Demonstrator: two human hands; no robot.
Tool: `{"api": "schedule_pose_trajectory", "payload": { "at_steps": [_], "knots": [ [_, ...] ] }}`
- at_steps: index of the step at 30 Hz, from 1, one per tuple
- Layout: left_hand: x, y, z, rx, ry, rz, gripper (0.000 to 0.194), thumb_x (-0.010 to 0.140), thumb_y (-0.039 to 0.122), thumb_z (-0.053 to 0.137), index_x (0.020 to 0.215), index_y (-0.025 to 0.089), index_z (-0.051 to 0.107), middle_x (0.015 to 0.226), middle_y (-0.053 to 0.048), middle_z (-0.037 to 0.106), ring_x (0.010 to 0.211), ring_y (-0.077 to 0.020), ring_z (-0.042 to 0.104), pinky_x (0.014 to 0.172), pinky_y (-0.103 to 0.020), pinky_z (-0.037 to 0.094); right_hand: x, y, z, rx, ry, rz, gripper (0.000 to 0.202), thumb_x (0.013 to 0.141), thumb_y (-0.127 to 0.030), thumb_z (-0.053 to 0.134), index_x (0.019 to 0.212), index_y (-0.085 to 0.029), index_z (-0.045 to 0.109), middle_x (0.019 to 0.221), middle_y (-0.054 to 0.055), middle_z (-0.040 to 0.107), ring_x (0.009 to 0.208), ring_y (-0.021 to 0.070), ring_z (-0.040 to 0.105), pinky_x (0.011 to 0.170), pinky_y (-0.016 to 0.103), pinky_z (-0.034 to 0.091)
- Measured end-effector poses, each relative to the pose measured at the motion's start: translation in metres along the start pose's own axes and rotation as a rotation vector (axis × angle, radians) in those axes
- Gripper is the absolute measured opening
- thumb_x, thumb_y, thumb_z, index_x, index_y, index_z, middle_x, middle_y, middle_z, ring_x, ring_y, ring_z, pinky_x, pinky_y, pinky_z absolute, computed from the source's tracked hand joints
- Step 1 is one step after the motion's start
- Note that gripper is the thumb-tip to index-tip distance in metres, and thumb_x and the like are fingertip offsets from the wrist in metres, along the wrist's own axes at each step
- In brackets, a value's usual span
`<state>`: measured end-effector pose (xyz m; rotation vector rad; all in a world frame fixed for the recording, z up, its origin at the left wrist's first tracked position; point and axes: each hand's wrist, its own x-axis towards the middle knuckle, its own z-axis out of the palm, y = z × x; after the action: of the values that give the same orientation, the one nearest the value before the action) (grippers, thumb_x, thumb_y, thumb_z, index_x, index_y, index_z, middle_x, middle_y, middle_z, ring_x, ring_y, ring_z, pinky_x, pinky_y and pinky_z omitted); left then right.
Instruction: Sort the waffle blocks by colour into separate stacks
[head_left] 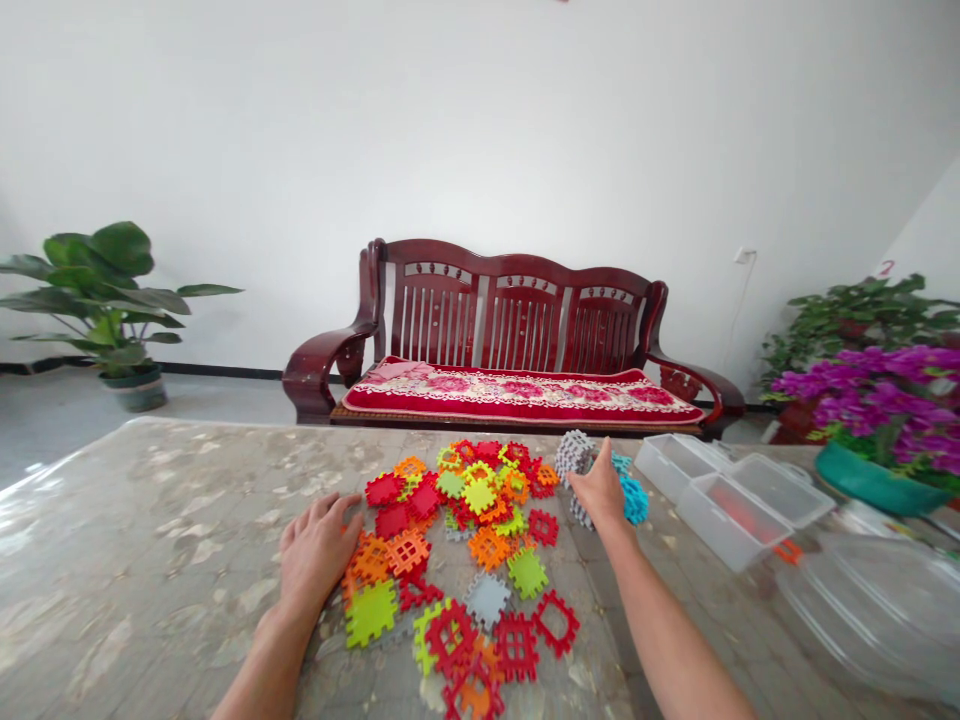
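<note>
A loose pile of notched plastic building tiles (409, 550) in red, orange, lime green and grey covers the middle of the table. At the pile's left edge rests my left hand (322, 550), open, its fingers stretched forward and touching or very near the orange tiles. My right hand (602, 492) reaches to a stack of grey notched tiles (574, 456), thumb on the near side and index finger stretched up beside it; it appears to grip the stack, with the other fingers hidden. Blue notched tiles (634, 500) sit just right of that hand.
Clear plastic boxes (724, 520) with an open lid stand on the right, one holding something reddish. Nearer me lies a clear lid or container (877, 610). A teal pot (874, 480) with purple flowers is at the right edge. A wooden bench (517, 310) stands behind the table.
</note>
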<state>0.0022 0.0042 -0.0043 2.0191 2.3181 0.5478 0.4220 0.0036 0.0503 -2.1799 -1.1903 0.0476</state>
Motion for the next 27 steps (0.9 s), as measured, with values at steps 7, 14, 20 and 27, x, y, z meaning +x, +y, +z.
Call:
{"api": "schedule_pose_trajectory", "payload": {
  "at_steps": [7,14,20,27],
  "knots": [
    [-0.002,0.002,-0.002,0.011,0.014,0.001,0.042,0.092,0.039,0.04,0.125,0.029,0.063,0.138,-0.007,0.057,0.123,-0.0263,0.053,0.107,-0.042,0.033,-0.024,0.023,-0.008,0.484,0.245,-0.066,0.067,0.077,-0.025,0.042,0.142,-0.009,0.037,0.125,0.016,0.062,0.105,0.021,0.063,0.094,0.034,0.048],
    [-0.001,0.002,-0.002,0.01,0.004,0.008,0.043,0.092,0.041,0.036,0.125,0.031,0.063,0.137,-0.006,0.057,0.124,-0.0265,0.052,0.107,-0.043,0.033,-0.068,0.042,-0.004,0.521,0.271,-0.206,0.041,0.079,-0.03,0.042,0.11,-0.017,0.063,0.105,0.012,0.069,0.092,0.023,0.063,0.088,0.039,0.05],
    [-0.001,0.002,-0.003,0.004,0.004,0.009,0.044,0.092,0.04,0.037,0.125,0.029,0.063,0.136,-0.007,0.058,0.124,-0.0274,0.052,0.107,-0.044,0.033,-0.093,0.049,0.01,0.463,0.123,-0.288,0.026,0.078,-0.025,0.041,0.091,-0.021,0.064,0.094,0.008,0.069,0.088,0.0214,0.063,0.081,0.035,0.051],
    [-0.002,0.003,-0.004,0.014,0.012,0.026,0.045,0.092,0.041,0.035,0.125,0.029,0.063,0.137,-0.007,0.058,0.124,-0.0267,0.053,0.107,-0.043,0.033,-0.08,0.062,0.004,0.221,0.289,-0.217,0.05,0.076,-0.027,0.049,0.125,-0.016,0.051,0.12,0.014,0.062,0.108,0.0261,0.057,0.099,0.043,0.044]
  ]
}}
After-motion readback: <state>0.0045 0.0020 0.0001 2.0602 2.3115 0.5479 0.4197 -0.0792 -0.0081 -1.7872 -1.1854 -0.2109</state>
